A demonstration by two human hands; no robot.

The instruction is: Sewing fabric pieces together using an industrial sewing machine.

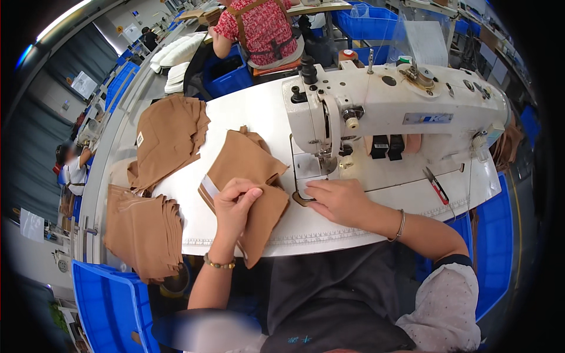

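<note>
My left hand (pixel 232 207) pinches the upper edge of a brown fabric piece (pixel 268 215) between thumb and fingers. The piece hangs over the table's front edge, and more brown fabric with a white strip lies behind it. To its right, my right hand (pixel 336 200) rests on the white table in front of the needle area, thumb and fingers apart. Its fingertips are by a dark curved metal part (pixel 301 199), and whether they touch it I cannot tell. The white sewing machine (pixel 376 109) stands just beyond this hand.
Two stacks of brown fabric pieces (pixel 170 132) (pixel 144 232) lie at the left. Red-handled thread snips (pixel 436 187) are at the right, and black straps (pixel 388 147) under the machine arm. Blue bins (pixel 109 306) flank the table. A person in red (pixel 265 32) sits beyond.
</note>
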